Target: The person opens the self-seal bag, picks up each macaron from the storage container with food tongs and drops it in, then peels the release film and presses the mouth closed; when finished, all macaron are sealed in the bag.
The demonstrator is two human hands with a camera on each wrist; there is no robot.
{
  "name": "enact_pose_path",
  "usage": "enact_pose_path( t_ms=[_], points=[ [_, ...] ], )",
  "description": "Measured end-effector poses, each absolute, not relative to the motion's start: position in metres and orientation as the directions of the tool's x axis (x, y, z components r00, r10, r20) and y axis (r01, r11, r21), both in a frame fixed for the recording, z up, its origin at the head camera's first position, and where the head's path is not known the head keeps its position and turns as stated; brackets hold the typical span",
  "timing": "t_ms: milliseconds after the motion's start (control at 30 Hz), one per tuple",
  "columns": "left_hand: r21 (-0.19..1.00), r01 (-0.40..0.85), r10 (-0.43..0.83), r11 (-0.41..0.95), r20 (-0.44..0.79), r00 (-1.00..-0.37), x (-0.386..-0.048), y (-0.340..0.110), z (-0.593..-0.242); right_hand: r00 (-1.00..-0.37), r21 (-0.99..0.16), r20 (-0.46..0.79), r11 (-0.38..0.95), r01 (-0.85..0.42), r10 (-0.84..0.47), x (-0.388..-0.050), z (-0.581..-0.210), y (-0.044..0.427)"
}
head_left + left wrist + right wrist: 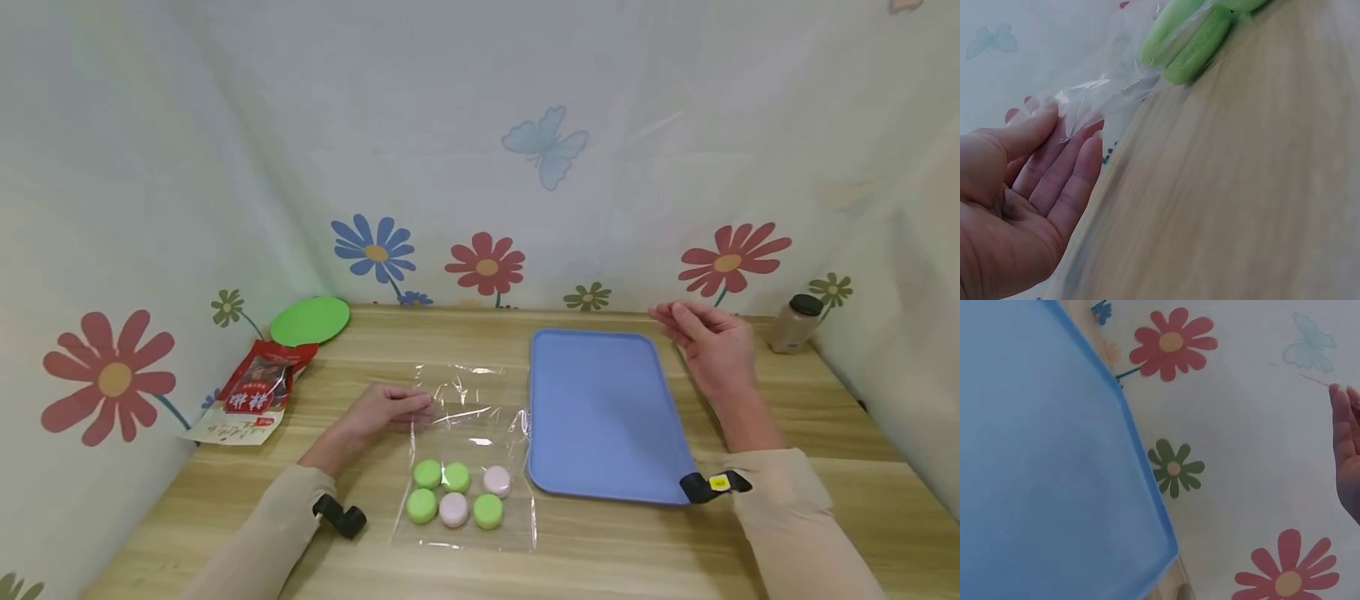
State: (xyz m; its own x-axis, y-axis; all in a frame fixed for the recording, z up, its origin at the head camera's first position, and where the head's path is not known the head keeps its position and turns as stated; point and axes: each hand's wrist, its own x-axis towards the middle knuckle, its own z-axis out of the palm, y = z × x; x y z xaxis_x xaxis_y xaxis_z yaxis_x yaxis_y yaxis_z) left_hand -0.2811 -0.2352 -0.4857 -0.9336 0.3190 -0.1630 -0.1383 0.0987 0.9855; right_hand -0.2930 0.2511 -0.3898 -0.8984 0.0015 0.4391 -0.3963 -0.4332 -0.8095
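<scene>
In the head view a clear plastic bag [468, 425] lies on the table left of the blue tray. Inside its near end sit several green macarons [422, 506] and two pale pink ones [453, 510]. My left hand [386, 408] pinches the bag's left edge between thumb and fingers; the left wrist view shows the wrinkled film [1085, 94] at the fingertips. Raised beyond the tray's far right corner, my right hand [708, 346] has its thumb against its fingers. From those fingertips a thin reddish strip [1314, 380] sticks out in the right wrist view.
The blue tray [607, 417] lies right of the bag. A green plate [310, 321] and a red and white food packet [258, 387] are at the back left. A jar with a black lid [797, 323] stands at the back right. Flowered cloth [450, 167] walls the table.
</scene>
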Motion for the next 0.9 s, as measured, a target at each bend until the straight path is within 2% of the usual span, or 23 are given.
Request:
enact_pose_path(
  t_ms=[67, 100, 167, 233, 300, 367, 467, 567, 667, 900],
  points=[
    [0.986, -0.136, 0.322, 0.100, -0.161, -0.933, -0.282, -0.235, -0.484, -0.883, -0.887, 0.461, -0.051, -0.459, -0.090, -0.295, -0.396, 0.252],
    [0.986, -0.135, 0.325, 0.100, -0.161, -0.932, -0.282, -0.235, -0.484, -0.870, -0.855, 0.470, 0.169, -0.491, -0.148, -0.296, -0.400, 0.251],
    [0.986, -0.133, 0.332, 0.101, -0.160, -0.930, -0.283, -0.235, -0.484, -0.847, -0.675, 0.444, 0.512, -0.530, -0.291, -0.298, -0.406, 0.250],
    [0.986, -0.134, 0.332, 0.101, -0.160, -0.930, -0.283, -0.235, -0.485, -0.826, -0.505, 0.382, 0.655, -0.563, -0.415, -0.298, -0.412, 0.248],
    [0.986, -0.134, 0.333, 0.098, -0.159, -0.929, -0.283, -0.236, -0.485, -0.813, -0.421, 0.303, 0.696, -0.582, -0.497, -0.300, -0.417, 0.245],
    [0.986, -0.137, 0.330, 0.096, -0.162, -0.930, -0.283, -0.237, -0.485, -0.813, -0.403, 0.209, 0.709, -0.578, -0.544, -0.302, -0.420, 0.243],
    [0.986, -0.140, 0.331, 0.095, -0.164, -0.929, -0.282, -0.237, -0.484, -0.807, -0.420, 0.080, 0.714, -0.560, -0.585, -0.301, -0.422, 0.243],
    [0.986, -0.140, 0.331, 0.092, -0.163, -0.930, -0.282, -0.237, -0.483, -0.790, -0.446, 0.004, 0.706, -0.551, -0.614, -0.299, -0.422, 0.244],
    [0.987, -0.131, 0.338, 0.092, -0.155, -0.928, -0.282, -0.237, -0.483, -0.788, -0.480, -0.011, 0.695, -0.536, -0.615, -0.295, -0.420, 0.245],
    [0.988, -0.126, 0.342, 0.094, -0.151, -0.927, -0.281, -0.236, -0.481, -0.865, -0.514, 0.055, 0.729, -0.452, -0.498, -0.294, -0.415, 0.247]
  ],
)
